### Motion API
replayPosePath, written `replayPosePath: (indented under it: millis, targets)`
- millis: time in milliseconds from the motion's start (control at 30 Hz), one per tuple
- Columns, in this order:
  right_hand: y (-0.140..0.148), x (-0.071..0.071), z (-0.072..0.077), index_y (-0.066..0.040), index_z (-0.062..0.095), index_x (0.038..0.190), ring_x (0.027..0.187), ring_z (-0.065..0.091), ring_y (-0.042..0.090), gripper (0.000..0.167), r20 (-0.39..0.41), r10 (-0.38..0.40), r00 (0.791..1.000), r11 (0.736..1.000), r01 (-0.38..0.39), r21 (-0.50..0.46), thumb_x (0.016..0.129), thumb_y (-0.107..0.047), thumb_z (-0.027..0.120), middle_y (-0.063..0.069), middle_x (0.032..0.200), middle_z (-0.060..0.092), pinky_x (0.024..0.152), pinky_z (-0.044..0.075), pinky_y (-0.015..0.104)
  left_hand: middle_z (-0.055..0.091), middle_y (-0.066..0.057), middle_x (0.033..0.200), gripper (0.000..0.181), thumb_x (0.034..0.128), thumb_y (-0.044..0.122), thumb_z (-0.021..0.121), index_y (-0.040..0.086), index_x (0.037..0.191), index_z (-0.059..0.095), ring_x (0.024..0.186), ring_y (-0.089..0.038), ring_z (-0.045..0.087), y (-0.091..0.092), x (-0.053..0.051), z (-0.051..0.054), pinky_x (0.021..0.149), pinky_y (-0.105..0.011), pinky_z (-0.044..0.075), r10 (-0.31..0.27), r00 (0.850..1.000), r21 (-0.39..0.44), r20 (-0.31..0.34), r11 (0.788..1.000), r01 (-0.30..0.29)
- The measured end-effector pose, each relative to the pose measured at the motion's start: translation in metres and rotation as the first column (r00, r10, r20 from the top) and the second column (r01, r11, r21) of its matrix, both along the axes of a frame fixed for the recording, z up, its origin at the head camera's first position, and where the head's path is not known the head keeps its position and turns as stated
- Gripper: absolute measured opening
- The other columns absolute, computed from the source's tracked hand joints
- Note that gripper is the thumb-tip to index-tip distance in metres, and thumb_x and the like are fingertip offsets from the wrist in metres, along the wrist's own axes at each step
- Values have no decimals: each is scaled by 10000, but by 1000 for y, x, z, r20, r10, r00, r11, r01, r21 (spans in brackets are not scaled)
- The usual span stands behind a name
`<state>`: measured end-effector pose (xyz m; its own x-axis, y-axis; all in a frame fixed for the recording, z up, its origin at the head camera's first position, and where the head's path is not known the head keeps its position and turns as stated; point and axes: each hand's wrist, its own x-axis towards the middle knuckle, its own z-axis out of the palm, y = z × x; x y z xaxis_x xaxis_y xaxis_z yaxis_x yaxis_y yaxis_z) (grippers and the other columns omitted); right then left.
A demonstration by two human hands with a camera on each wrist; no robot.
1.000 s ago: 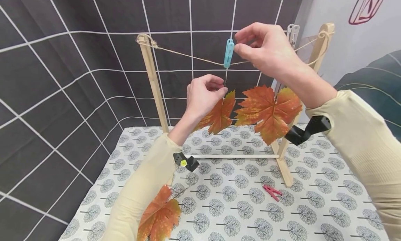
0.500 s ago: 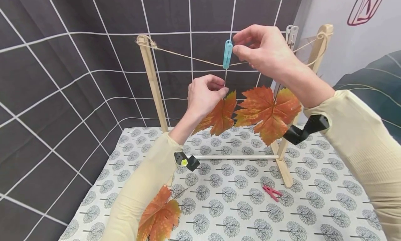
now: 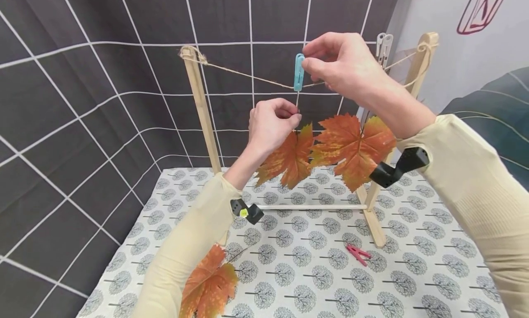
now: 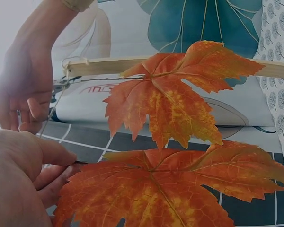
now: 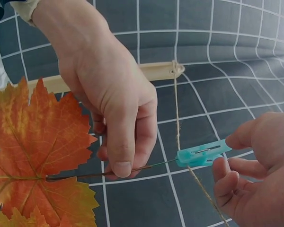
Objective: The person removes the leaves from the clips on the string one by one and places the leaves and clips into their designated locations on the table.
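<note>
A blue clothespin (image 3: 299, 72) sits upright on the twine (image 3: 252, 75), with a leaf stem running down from its lower end. My right hand (image 3: 351, 70) touches the clothespin's upper end; in the right wrist view the thumb and finger of that hand (image 5: 265, 165) are at the ends of the clothespin (image 5: 203, 153). Below it, my left hand (image 3: 270, 125) pinches the stem between thumb and fingers, also visible in the right wrist view (image 5: 118, 113). The orange leaf (image 3: 291, 157) on that stem hangs beside a second hanging leaf (image 3: 355, 148).
Two wooden posts (image 3: 202, 107) hold the twine, joined low down by a white bar (image 3: 314, 207). White clothespins (image 3: 384, 47) are near the right post. On the patterned cloth lie a pink clothespin (image 3: 357, 254) and another orange leaf (image 3: 211, 286), partly behind the left sleeve.
My right hand has moved slightly left, closer onto the blue clothespin, which now stands more upright. The leaf at my left hand has turned and shows more of its face.
</note>
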<state>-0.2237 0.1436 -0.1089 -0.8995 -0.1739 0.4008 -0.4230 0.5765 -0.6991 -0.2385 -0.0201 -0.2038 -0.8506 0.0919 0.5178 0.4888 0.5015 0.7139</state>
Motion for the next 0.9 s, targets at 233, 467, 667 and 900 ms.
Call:
replayPosePath:
  millis: [233,467,667,900]
  targets:
    - [-3,-2,3,-77,617,1326,902,617,169,398,4,-2,1000,999,2,45,969,-251,651,65,1082,661,657,486,221,736,15,780,75,853,160,775,98,896,774,727,-72,671,-2,-1,-1,727,-259,465,-25,1000,-1,11,1000,25]
    - [-7,-4,5,-52,621,1317,864,596,160,380,9,8,1000,997,-8,80,980,-228,631,64,1050,639,653,486,200,730,4,771,65,854,142,784,86,882,768,713,-86,666,-6,-1,-4,699,-257,473,-35,999,31,6,999,35]
    - [-8,-5,7,-35,635,1284,802,566,149,345,6,11,1000,996,-11,87,984,-206,625,65,987,622,596,462,179,732,0,778,72,852,138,783,77,887,767,718,-92,667,-7,0,-2,693,-251,474,-52,999,26,13,998,52]
    - [-7,-6,8,-42,636,1298,777,515,145,348,5,-2,1000,992,1,128,994,-206,603,41,938,578,610,424,208,736,-5,783,79,854,135,779,68,896,769,722,-87,674,-6,1,-1,698,-250,475,-64,998,17,8,998,64]
